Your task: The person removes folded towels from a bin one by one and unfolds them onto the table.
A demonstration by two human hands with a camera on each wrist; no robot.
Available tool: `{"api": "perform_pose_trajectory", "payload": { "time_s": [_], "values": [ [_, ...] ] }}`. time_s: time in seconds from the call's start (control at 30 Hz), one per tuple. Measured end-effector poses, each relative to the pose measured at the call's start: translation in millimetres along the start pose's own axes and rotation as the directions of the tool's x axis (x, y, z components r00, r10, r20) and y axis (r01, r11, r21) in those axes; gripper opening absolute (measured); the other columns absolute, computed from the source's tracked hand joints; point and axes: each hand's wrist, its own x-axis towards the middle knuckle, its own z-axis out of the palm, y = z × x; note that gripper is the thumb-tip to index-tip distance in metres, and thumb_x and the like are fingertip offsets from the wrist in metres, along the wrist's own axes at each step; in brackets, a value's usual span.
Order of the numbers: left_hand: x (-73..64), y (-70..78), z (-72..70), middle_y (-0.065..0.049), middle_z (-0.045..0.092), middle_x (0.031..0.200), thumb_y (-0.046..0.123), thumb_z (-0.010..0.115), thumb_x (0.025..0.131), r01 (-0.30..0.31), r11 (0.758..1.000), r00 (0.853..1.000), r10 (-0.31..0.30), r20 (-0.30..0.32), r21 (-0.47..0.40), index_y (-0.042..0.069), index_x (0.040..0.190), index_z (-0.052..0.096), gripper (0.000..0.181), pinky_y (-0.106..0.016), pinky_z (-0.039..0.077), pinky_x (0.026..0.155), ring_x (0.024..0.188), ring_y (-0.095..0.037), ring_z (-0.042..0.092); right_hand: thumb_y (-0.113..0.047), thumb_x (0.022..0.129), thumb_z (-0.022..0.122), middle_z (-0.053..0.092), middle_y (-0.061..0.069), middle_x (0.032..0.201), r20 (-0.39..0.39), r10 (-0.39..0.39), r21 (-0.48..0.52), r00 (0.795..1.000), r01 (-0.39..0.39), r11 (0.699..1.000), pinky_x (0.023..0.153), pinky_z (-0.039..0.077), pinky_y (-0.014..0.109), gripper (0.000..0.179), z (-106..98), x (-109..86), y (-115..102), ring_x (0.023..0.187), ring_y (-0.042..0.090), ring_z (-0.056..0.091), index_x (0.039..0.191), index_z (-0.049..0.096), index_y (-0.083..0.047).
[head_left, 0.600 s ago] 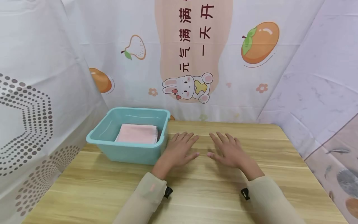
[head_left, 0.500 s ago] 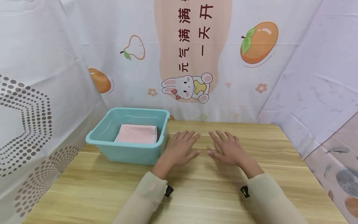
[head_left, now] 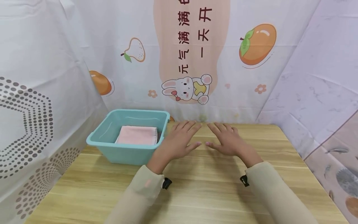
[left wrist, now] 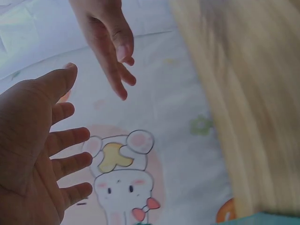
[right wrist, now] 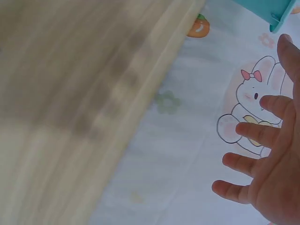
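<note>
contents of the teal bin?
A folded pink cloth lies inside the teal bin. A darker strip shows by its right edge, too small to identify. Whatever is under the cloth is covered, and the bin's front wall hides the cloth's near edge.

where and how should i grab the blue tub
Probably by the rim at the left and right ends, coming from outside: the tub stands upright, and its rim juts out over walls that narrow downward, giving a lip to hook.
</note>
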Motion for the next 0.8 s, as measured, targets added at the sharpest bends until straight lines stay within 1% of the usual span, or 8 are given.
{"api": "perform_pose_trajectory", "payload": {
  "time_s": [0.13,0.23,0.4,0.57,0.7,0.8],
  "values": [
    [-2.0,-7.0,-10.0,-0.007,0.047,0.154,0.051,0.053,0.104,0.0,1.0,0.999,0.0,-0.044,0.003,0.018,0.157,0.041,0.063,-0.053,0.03,0.117,0.143,-0.028,0.04,-0.062,0.098,0.057,0.033,0.021,0.162,-0.007,-0.016,-0.012,1.0,0.016,1.0,0.108,0.023,0.076,0.085,-9,7.1,-1,0.144,0.055,0.028,0.163,0.026,-0.017],
    [-4.5,-13.3,-16.9,-0.007,0.047,0.153,0.051,0.053,0.104,0.017,1.0,0.998,-0.018,-0.054,-0.005,0.017,0.156,0.041,0.063,-0.053,0.03,0.117,0.143,-0.029,0.04,-0.064,0.098,0.054,0.034,0.022,0.161,-0.015,-0.028,-0.022,1.0,0.027,0.999,0.108,0.025,0.075,0.085,-17,13.9,-4,0.143,0.055,0.03,0.163,0.026,-0.017],
    [-11.0,-24.0,-27.0,-0.007,0.044,0.156,0.052,0.053,0.104,0.071,0.997,0.997,-0.072,-0.04,-0.04,0.018,0.159,0.037,0.066,-0.055,0.026,0.12,0.145,-0.031,0.037,-0.064,0.1,0.051,0.031,0.02,0.163,0.009,-0.027,-0.017,1.0,0.027,0.999,0.111,0.022,0.074,0.084,-30,28.5,-10,0.146,0.053,0.027,0.164,0.023,-0.019],
    [-19.9,-34.0,-33.7,-0.007,0.042,0.157,0.052,0.053,0.104,0.122,0.992,0.992,-0.123,-0.031,-0.031,0.021,0.161,0.034,0.067,-0.054,0.024,0.121,0.146,-0.03,0.036,-0.063,0.101,0.05,0.028,0.018,0.165,0.038,-0.034,-0.002,0.999,0.034,0.999,0.112,0.021,0.073,0.083,-37,42.9,-17,0.147,0.05,0.024,0.165,0.021,-0.019],
    [-29.3,-43.4,-36.8,-0.009,0.042,0.158,0.052,0.054,0.104,0.16,0.986,0.987,-0.161,-0.03,-0.039,0.02,0.161,0.034,0.068,-0.055,0.023,0.121,0.147,-0.033,0.035,-0.064,0.1,0.05,0.027,0.017,0.165,0.04,-0.048,-0.011,0.998,0.048,0.999,0.111,0.022,0.073,0.083,-40,52.9,-22,0.148,0.049,0.025,0.165,0.021,-0.019],
    [-38.1,-53.1,-40.5,-0.01,0.041,0.159,0.051,0.054,0.104,0.199,0.979,0.979,-0.201,-0.029,-0.052,0.019,0.16,0.036,0.067,-0.057,0.022,0.121,0.148,-0.035,0.033,-0.065,0.1,0.048,0.026,0.016,0.166,0.048,-0.062,-0.007,0.997,0.063,0.998,0.112,0.021,0.073,0.084,-43,60.9,-27,0.148,0.048,0.024,0.165,0.021,-0.019]
  ]
}}
